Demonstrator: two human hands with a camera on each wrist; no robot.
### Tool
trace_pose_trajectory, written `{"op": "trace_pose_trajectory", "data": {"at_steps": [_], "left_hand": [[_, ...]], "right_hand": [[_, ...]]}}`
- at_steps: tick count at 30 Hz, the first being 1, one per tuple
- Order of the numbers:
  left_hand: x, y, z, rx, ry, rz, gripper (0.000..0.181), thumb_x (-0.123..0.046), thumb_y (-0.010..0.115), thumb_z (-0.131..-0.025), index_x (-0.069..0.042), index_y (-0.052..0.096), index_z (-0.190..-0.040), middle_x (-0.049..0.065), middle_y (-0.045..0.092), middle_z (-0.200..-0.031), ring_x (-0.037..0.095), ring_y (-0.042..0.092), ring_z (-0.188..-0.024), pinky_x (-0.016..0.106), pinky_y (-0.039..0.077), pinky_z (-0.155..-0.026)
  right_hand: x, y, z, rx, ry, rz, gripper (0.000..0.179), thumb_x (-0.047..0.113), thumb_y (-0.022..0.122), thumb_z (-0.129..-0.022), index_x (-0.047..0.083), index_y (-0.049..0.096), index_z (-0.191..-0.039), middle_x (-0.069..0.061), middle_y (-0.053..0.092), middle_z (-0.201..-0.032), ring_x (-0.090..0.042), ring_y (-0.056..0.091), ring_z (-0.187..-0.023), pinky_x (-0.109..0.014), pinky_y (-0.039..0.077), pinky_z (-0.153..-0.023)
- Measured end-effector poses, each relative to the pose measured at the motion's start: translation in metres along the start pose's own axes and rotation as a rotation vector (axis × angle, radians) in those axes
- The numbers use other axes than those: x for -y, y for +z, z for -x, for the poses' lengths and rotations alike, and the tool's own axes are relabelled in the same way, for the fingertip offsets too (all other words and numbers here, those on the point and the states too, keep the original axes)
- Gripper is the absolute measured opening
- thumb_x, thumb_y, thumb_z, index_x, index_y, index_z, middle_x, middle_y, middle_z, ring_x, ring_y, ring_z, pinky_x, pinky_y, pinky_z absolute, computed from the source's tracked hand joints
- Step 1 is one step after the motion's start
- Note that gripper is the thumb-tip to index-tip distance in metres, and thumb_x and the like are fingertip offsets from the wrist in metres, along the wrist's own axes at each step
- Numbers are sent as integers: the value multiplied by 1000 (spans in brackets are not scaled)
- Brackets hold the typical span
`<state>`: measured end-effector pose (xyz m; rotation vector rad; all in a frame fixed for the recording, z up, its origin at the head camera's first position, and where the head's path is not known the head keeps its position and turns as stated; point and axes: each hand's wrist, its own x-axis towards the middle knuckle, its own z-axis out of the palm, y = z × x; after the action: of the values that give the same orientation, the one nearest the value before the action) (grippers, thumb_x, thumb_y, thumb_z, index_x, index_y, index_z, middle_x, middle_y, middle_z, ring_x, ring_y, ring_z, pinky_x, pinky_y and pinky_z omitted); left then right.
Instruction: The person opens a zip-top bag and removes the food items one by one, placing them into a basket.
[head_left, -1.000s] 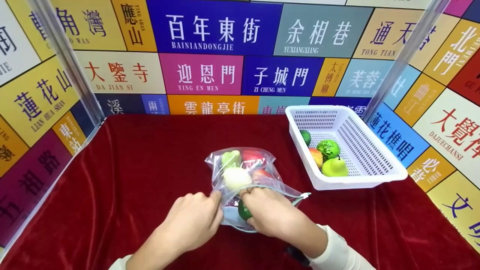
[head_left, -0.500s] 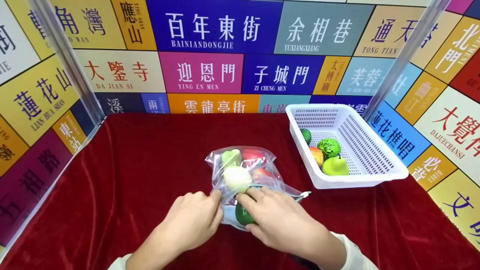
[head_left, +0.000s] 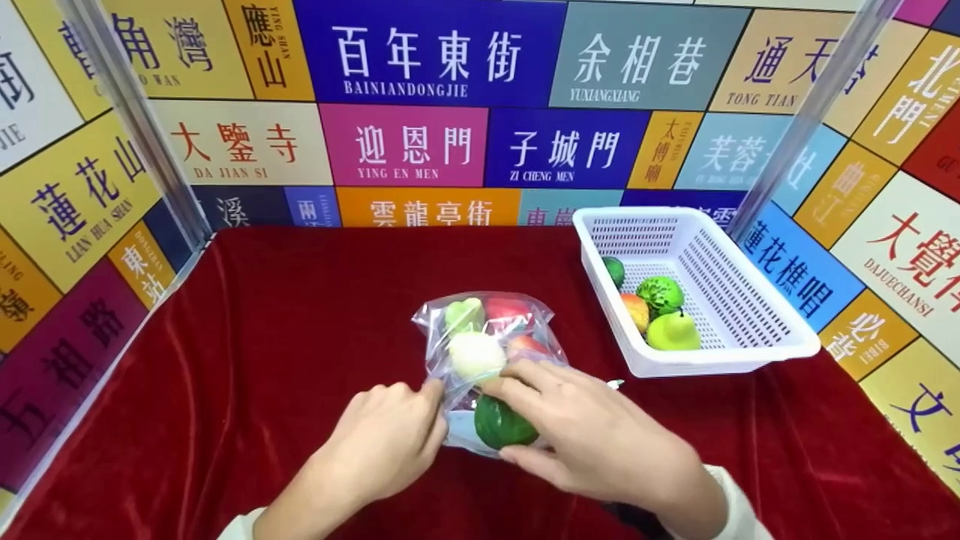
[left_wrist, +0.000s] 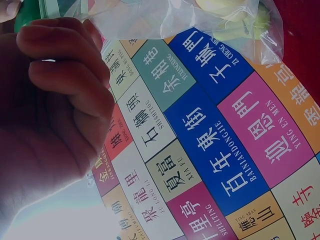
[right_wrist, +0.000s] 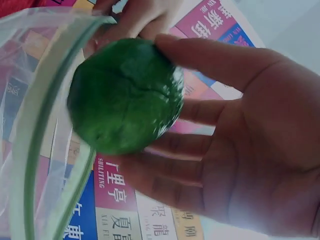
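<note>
A clear zip bag lies on the cloth, with a pale round piece, a light green piece and red pieces inside. My left hand pinches the bag's left edge at its mouth; in the left wrist view its fingers are curled. At the bag's mouth, my right hand holds a dark green round fruit between thumb and fingers. The right wrist view shows this glossy, creased fruit beside the green zip strip. Its exact kind is unclear.
A white perforated basket stands at the right. It holds a green pear, a patterned green round fruit, a red-yellow fruit and a dark green piece. Dark red cloth covers the table, and sign-covered panels enclose it.
My right hand has shifted right and its fingers have spread more, still with the dark green fruit, which shows more fully at the bag's mouth. The left hand has stayed in place.
</note>
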<state>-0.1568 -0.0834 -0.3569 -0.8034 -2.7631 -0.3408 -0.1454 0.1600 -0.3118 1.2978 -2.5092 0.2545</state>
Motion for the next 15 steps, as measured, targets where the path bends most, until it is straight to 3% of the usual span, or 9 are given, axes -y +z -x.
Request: {"op": "trace_pose_trajectory", "data": {"at_steps": [6,12,15], "left_hand": [[0,-1,-1,6,-2,14,14,-21,57,-93,-11,57,-84,-5,38,-54,10,37,-46,27,32,-42],[1,-3,-1,9,3,8,14,-21,58,-93,-9,59,-87,-4,38,-54,10,36,-46,25,31,-42],[2,-3,1,6,2,2,15,-22,58,-93,-9,60,-87,-4,39,-54,10,37,-46,26,31,-42]], "right_hand": [[-12,-24,6,-71,-69,-143,57,32,79,-87,15,58,-138,-1,59,-136,-16,59,-122,-33,56,-93],[-42,-58,-3,-157,-75,-144,57,22,83,-83,18,63,-135,-3,62,-131,-13,63,-109,-26,58,-83],[-69,-74,-15,-174,-68,-102,53,17,83,-81,15,66,-131,-6,64,-130,-16,65,-107,-30,59,-81]]}}
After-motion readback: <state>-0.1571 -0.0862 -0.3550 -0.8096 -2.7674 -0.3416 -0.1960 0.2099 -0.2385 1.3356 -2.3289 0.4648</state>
